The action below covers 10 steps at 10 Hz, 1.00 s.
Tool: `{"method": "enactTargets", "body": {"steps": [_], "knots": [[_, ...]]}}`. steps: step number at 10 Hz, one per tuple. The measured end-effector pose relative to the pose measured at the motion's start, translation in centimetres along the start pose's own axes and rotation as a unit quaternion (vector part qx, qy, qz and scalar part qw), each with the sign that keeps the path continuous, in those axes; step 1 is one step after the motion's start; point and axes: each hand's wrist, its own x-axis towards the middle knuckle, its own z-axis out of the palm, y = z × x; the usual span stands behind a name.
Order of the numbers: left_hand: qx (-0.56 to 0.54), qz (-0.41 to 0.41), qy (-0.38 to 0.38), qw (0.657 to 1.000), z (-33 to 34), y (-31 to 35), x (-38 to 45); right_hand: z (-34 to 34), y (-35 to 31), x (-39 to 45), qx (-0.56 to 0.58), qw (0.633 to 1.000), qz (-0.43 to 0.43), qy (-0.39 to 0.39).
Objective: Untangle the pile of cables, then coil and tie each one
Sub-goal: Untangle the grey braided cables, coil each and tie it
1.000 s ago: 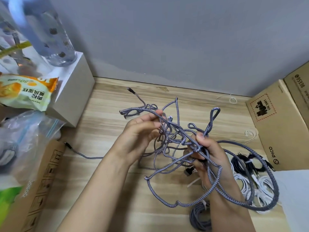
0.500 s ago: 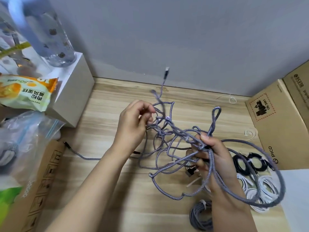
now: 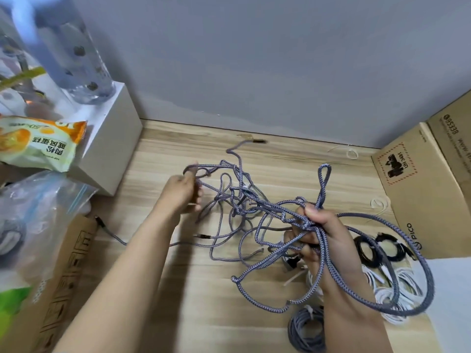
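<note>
A tangle of grey braided cables point(image 3: 244, 205) hangs above the wooden table point(image 3: 178, 289) between my hands. My left hand point(image 3: 182, 193) pinches one loop at the tangle's left side, a little blurred. My right hand point(image 3: 321, 233) grips a bunch of strands at the right; a big loop point(image 3: 428, 273) droops round its wrist and a narrow loop point(image 3: 323, 179) stands up above it. One plug end point(image 3: 258, 141) lies near the wall. Another cable end point(image 3: 100, 222) trails off to the left.
Tied coils lie at the right: black point(image 3: 369, 248), white point(image 3: 405, 284) and grey point(image 3: 305, 332). Cardboard boxes point(image 3: 428, 189) stand at the right, another box point(image 3: 68, 273) at the left. A white block point(image 3: 112, 138) with a bottle point(image 3: 76, 52), a snack bag point(image 3: 38, 143) and a plastic bag point(image 3: 33, 217) crowd the left.
My left hand has pulled its loop out to the left, stretching the tangle wider. The plug end that stood up by the wall has dropped onto the table. My right hand keeps its hold.
</note>
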Motion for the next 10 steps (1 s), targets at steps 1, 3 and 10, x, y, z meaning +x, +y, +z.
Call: {"method": "enactTargets", "body": {"steps": [1, 3, 10], "knots": [[-0.344, -0.182, -0.185, 0.903, 0.0, 0.8, -0.7, -0.2, 0.4, 0.2, 0.003, 1.0, 0.002, -0.006], [-0.411, -0.062, -0.182, 0.891, 0.8, 1.2, -0.6, -0.7, 0.6, 0.6, -0.007, 0.999, 0.006, -0.039], [-0.041, 0.06, 0.119, 0.99, -3.5, -1.1, 4.9, -1.7, -0.3, 0.6, 0.043, 0.998, -0.041, -0.031]]}}
